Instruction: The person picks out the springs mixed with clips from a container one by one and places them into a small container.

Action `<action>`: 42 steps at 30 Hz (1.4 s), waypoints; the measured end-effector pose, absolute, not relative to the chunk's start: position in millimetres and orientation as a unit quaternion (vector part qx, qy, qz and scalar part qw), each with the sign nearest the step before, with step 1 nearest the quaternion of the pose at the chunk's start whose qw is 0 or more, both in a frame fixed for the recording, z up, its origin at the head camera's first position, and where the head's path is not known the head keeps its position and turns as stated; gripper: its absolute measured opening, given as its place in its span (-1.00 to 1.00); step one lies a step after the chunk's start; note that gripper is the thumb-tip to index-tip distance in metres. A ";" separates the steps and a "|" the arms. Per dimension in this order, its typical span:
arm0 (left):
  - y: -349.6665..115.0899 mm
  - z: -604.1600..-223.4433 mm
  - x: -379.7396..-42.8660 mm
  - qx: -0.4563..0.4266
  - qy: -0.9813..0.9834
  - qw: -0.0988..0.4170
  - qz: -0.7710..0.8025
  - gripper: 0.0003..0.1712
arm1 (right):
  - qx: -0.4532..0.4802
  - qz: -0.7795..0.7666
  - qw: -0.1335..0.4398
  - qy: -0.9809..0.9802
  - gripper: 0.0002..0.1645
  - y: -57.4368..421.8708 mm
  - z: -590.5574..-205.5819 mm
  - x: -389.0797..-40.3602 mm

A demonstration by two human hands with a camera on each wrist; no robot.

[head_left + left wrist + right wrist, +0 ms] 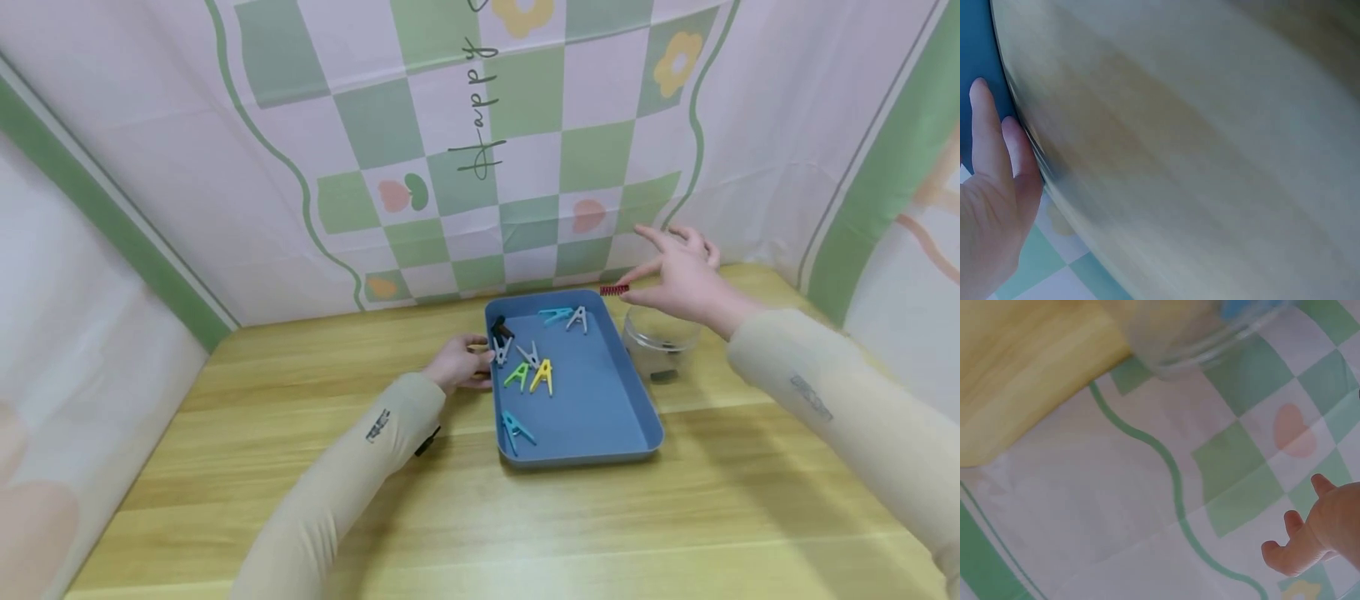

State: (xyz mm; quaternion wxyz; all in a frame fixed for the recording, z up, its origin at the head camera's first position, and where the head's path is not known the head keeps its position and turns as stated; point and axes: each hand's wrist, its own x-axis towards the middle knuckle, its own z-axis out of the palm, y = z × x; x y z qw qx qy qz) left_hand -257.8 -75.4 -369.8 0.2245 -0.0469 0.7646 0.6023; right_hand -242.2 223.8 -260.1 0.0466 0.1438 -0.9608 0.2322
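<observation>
In the head view my right hand [682,279] is raised above the far right of the tray and pinches a small dark-red ridged piece [614,290], like a coil spring, between thumb and fingertip. The other right fingers spread upward. Below that hand stands a clear round container [660,337] with a dark piece inside. My left hand [461,364] touches the left side of a blue tray [592,408]; in the left wrist view its fingers [988,131] lie nearly straight along the tray wall. The right wrist view shows the right hand [1319,528] at its edge, without the red piece.
In the tray lie grey clips [577,320], blue clips [517,429], a green clip [517,377], a yellow clip [542,377] and dark clips [501,329]. Beneath is a wooden table [337,433]. A checked cloth [450,167] hangs behind it.
</observation>
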 end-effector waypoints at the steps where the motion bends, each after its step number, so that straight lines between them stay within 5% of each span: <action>1: -75.4 -369.8 -257.7 -0.047 0.765 0.224 0.602 -0.46 | 0.143 0.231 0.043 -0.961 -0.71 226.4 -262.8 -241.5; 42: -74.9 -366.8 -253.7 -0.048 0.766 0.223 0.601 -0.48 | 0.110 0.233 0.020 -0.966 -0.67 284.8 -312.6 -242.2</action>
